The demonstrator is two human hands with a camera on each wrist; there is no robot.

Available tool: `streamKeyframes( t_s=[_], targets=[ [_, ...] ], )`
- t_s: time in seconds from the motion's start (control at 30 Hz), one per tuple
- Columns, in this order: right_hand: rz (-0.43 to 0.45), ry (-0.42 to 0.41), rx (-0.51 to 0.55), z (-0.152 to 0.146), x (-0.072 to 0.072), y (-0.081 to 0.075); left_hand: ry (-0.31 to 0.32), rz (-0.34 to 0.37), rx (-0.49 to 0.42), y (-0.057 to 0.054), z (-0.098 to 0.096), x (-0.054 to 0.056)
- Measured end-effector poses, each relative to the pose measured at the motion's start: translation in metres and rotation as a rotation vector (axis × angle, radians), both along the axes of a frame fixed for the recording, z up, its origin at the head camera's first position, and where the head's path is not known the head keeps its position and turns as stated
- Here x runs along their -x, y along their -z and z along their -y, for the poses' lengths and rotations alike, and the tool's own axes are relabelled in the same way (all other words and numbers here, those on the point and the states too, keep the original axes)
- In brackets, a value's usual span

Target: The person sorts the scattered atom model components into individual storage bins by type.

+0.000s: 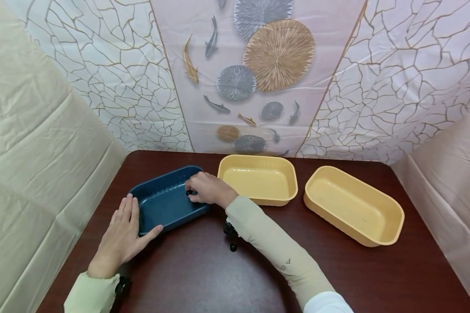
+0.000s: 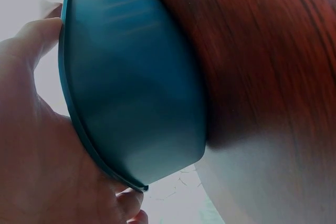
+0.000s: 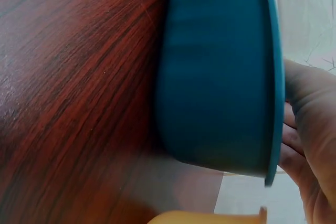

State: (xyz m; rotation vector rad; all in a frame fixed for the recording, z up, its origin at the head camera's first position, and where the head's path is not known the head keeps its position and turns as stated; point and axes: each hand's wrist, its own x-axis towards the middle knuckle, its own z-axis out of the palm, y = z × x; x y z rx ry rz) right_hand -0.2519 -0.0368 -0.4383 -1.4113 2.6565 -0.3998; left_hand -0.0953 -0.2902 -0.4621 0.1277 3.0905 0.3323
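Left hand (image 1: 122, 234), thumb spread from fingers, rests on a dark-blue, rectangular, plastic-looking tub (image 1: 160, 209); right hand (image 1: 210, 189) pinches a small, black, rounded object (image 1: 189, 192) over the tub's right end, likely light, hard, slippery, best gripped by its sides

The middle tub (image 1: 257, 184) stands between the left tub (image 1: 164, 208) and the right tub (image 1: 352, 206), apparently touching neither.
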Motion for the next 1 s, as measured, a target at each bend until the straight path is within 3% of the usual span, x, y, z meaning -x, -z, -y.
streamKeyframes(
  t_s=[0.27, 0.6, 0.77, 1.0],
  targets=[
    [0.016, 0.039, -0.057, 0.001, 0.003, 0.009, 0.000, 0.006, 0.002, 0.002, -0.003, 0.002],
    [0.010, 0.042, -0.065, 0.000, 0.003, 0.010, -0.002, 0.008, 0.003, 0.000, -0.005, 0.001],
    [0.016, 0.055, -0.048, -0.003, 0.004, 0.003, -0.003, 0.009, -0.001, 0.000, -0.004, 0.001],
    [-0.004, 0.040, -0.003, -0.016, 0.004, -0.019, -0.004, 0.001, 0.002, -0.001, 0.000, 0.000]
  ],
)
